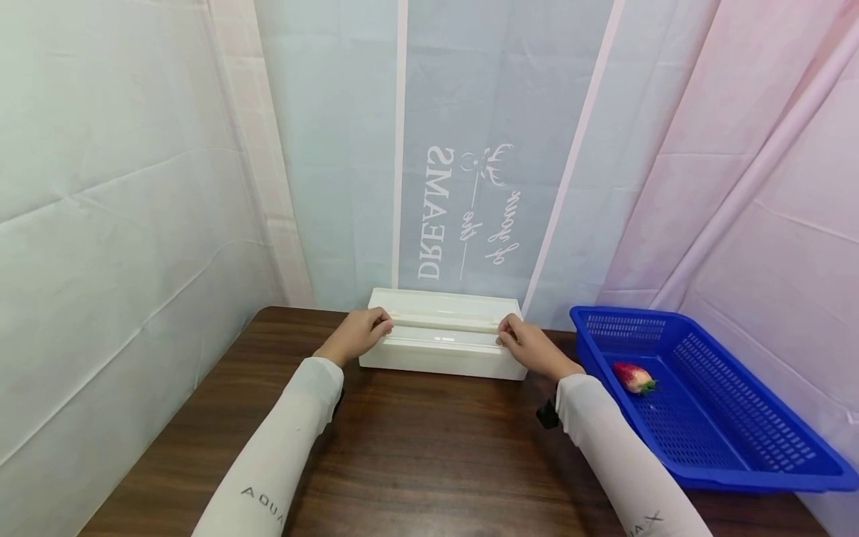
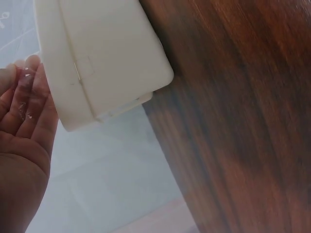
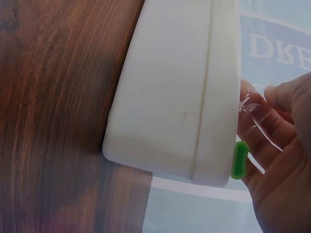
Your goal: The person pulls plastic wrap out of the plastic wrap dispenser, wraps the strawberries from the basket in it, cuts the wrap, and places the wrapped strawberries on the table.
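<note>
Pinching clear film [image 3: 250,106], hands [image 1: 356,333] [image 1: 532,346] apart at box [image 1: 443,360]

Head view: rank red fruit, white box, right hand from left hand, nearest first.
1. White box: directly beside the left hand.
2. Right hand: at the box's right end.
3. Red fruit: farther right, in the blue basket.

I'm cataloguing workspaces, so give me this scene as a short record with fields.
Left grip: pinches clear film
Right grip: pinches clear film
White box: on wooden table, between the grips
Green piece: by the box's edge, near right grip
Blue basket: on table, at right
Fruit: red, strawberry-like, green leaves, inside basket
</note>
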Demonstrator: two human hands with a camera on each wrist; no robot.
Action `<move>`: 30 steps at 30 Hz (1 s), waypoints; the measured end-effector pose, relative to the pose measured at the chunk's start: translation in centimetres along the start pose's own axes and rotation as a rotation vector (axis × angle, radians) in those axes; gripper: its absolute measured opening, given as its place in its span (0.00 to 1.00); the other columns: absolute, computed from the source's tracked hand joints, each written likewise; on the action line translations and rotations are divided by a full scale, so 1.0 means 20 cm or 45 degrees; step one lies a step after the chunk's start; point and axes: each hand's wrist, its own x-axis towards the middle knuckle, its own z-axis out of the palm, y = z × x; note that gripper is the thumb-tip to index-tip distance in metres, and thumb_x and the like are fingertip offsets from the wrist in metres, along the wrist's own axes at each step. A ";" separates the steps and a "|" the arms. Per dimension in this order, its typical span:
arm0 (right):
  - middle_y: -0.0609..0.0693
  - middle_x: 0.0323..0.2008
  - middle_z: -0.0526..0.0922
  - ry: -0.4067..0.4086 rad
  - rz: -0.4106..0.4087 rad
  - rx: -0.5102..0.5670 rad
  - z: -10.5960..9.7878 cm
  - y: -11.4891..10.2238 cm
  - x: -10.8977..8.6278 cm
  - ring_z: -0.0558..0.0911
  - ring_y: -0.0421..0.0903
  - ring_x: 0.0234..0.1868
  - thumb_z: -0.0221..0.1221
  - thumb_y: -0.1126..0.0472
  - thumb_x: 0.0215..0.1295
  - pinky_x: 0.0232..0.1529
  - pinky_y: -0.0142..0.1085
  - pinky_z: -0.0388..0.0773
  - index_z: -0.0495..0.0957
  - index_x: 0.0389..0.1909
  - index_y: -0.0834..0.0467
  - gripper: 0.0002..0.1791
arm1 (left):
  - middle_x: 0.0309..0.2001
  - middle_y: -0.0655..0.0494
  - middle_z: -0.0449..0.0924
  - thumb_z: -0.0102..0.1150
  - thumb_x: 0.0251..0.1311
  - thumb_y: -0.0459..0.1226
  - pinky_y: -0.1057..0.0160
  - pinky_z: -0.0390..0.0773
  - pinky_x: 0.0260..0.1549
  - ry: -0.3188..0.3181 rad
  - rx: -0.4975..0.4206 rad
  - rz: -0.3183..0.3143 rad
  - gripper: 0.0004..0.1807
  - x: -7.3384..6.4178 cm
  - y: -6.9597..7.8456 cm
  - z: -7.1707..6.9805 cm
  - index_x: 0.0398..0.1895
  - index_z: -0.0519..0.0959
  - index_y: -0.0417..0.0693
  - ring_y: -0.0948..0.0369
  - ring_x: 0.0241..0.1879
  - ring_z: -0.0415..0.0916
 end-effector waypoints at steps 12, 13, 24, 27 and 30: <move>0.50 0.35 0.82 -0.056 0.059 0.093 0.00 0.02 0.00 0.77 0.42 0.33 0.56 0.62 0.64 0.35 0.43 0.77 0.71 0.54 0.60 0.18 | 0.33 0.58 0.80 0.52 0.61 0.37 0.60 0.77 0.32 -0.036 -0.127 -0.006 0.13 -0.01 -0.01 0.02 0.47 0.77 0.43 0.64 0.31 0.73; 0.50 0.35 0.82 -0.052 0.057 0.078 -0.01 0.02 0.00 0.77 0.42 0.34 0.57 0.62 0.64 0.36 0.44 0.78 0.73 0.53 0.60 0.17 | 0.34 0.58 0.80 0.52 0.60 0.36 0.60 0.78 0.34 -0.038 -0.123 0.007 0.15 -0.01 -0.01 0.01 0.49 0.77 0.43 0.65 0.32 0.73; 0.51 0.38 0.84 0.009 0.018 0.010 -0.02 0.02 0.00 0.77 0.43 0.36 0.57 0.59 0.65 0.40 0.46 0.77 0.83 0.40 0.56 0.08 | 0.38 0.54 0.83 0.54 0.64 0.36 0.57 0.79 0.36 0.011 -0.060 0.049 0.10 0.00 -0.03 0.01 0.43 0.82 0.44 0.64 0.33 0.73; 0.50 0.37 0.84 0.023 0.027 0.018 -0.02 0.02 0.00 0.76 0.42 0.33 0.57 0.58 0.65 0.37 0.44 0.76 0.83 0.40 0.55 0.09 | 0.39 0.53 0.83 0.53 0.65 0.38 0.56 0.79 0.36 0.019 -0.083 0.025 0.10 -0.01 -0.03 0.01 0.43 0.82 0.44 0.63 0.33 0.74; 0.49 0.36 0.84 0.030 0.041 0.048 -0.02 0.02 -0.01 0.75 0.43 0.31 0.57 0.56 0.65 0.34 0.42 0.74 0.83 0.41 0.55 0.10 | 0.39 0.54 0.83 0.53 0.65 0.40 0.56 0.79 0.36 0.034 -0.096 -0.011 0.11 -0.01 -0.04 0.01 0.42 0.82 0.46 0.64 0.34 0.74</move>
